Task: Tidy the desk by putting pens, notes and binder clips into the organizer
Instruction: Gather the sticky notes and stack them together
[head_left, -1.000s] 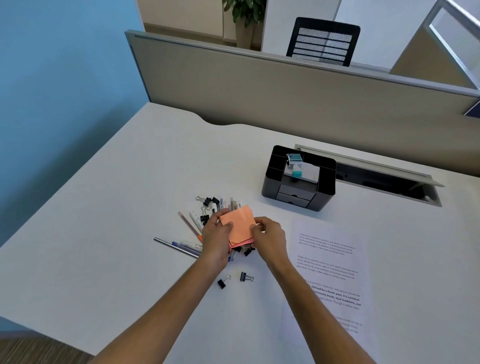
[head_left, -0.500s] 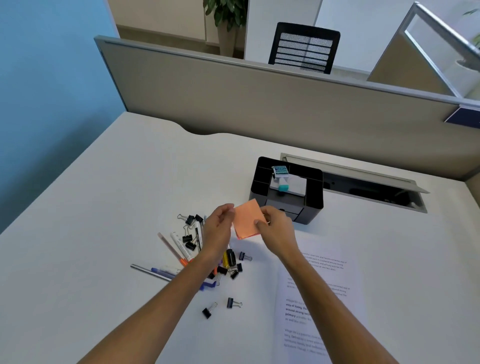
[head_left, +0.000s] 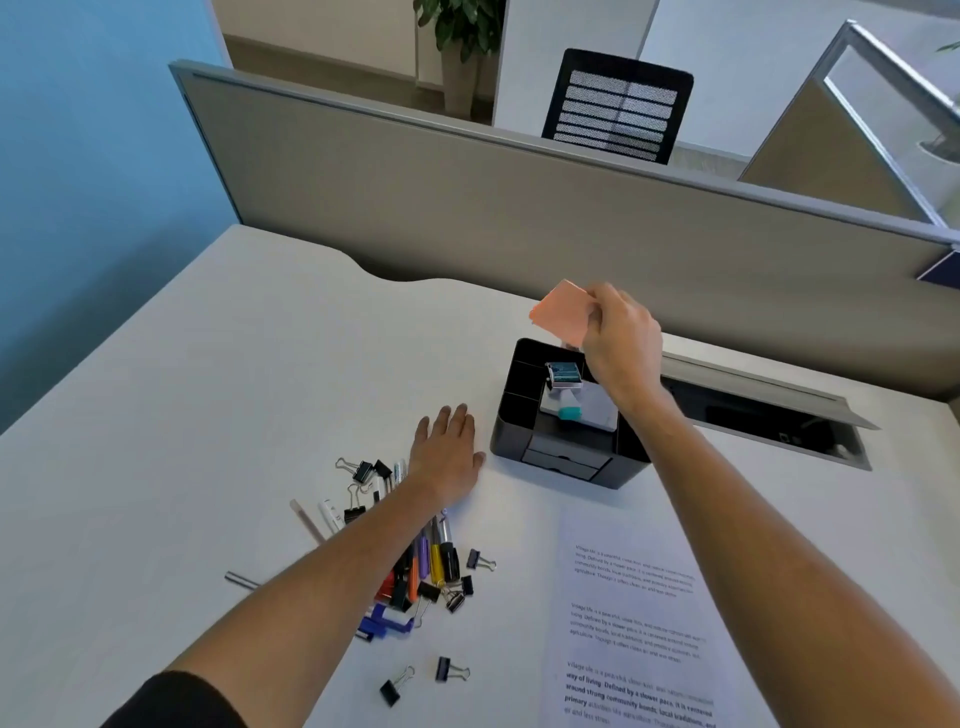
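Observation:
My right hand (head_left: 618, 340) pinches a pad of orange sticky notes (head_left: 561, 312) in the air above the back of the black desk organizer (head_left: 524, 415). The organizer has open side compartments, a small drawer at its front, and a white and teal item on top. My left hand (head_left: 447, 457) lies flat and open on the desk just left of the organizer. Under and beside my left forearm lies a heap of pens (head_left: 431, 561) and black binder clips (head_left: 358, 470). Two more binder clips (head_left: 449, 670) lie apart, nearer to me.
A printed sheet of paper (head_left: 634, 623) lies on the white desk at the right front. Behind the organizer a cable tray (head_left: 779, 415) stands open with its lid raised. A grey partition (head_left: 467, 182) closes the desk's far edge.
My right hand has carried the orange notes up and away from the pile to above the organizer. My left hand let go of them and now lies flat on the desk.

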